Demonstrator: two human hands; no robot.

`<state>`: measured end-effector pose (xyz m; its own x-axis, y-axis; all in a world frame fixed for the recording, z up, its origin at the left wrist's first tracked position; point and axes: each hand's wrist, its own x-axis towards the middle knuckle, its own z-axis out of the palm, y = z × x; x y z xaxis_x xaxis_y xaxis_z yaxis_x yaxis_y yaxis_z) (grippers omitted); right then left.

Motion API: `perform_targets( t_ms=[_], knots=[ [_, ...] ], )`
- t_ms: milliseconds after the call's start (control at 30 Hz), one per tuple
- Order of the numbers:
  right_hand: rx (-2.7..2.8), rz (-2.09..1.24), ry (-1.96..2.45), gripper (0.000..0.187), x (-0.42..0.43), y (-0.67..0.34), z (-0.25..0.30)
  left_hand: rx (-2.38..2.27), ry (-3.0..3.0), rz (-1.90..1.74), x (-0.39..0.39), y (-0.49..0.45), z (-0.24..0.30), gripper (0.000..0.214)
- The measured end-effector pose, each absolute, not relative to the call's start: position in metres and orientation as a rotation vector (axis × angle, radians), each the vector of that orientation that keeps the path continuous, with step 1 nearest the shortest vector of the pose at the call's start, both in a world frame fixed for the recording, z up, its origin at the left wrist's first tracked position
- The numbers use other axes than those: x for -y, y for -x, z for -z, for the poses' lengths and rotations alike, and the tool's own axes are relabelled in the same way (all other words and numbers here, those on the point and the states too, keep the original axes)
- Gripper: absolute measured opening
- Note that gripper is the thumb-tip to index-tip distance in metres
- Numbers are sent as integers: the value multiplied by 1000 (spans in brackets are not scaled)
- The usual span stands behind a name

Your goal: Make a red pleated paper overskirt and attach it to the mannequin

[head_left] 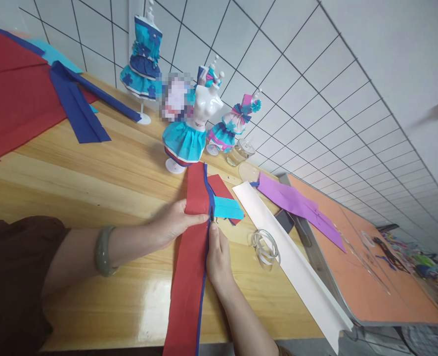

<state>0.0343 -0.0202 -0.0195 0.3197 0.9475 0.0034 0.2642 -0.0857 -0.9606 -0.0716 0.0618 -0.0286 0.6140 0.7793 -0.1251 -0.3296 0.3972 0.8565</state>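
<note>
A long red paper strip (191, 247) with a narrow dark blue edging (206, 247) runs from the table's front edge toward a mannequin. My left hand (172, 225) grips the strip from the left, thumb pressed flat on top near the blue edge. On the right, my right hand (218, 254) pinches that blue edge, its thumb tip almost meeting the left thumb. A small dark bit between the thumb tips is too small to make out. Just beyond the right hand lie a light blue paper piece (228, 207) and a red scrap (219, 184).
Several small mannequins stand behind, the nearest in a turquoise skirt (185, 141). A glass jar (240, 152), purple paper (300, 205), a white strip (289, 267) and a tape roll (265, 247) lie rightward, beside an orange-topped table (374, 277). Red sheets (15, 89) cover the left.
</note>
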Motion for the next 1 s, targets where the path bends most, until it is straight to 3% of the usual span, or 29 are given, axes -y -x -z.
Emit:
perform_targets(
  t_ms=[1000],
  knots=[
    [1102,-929,1512,44,20,-33,18,-572,-819,-762,-62,72,20,39]
  ],
)
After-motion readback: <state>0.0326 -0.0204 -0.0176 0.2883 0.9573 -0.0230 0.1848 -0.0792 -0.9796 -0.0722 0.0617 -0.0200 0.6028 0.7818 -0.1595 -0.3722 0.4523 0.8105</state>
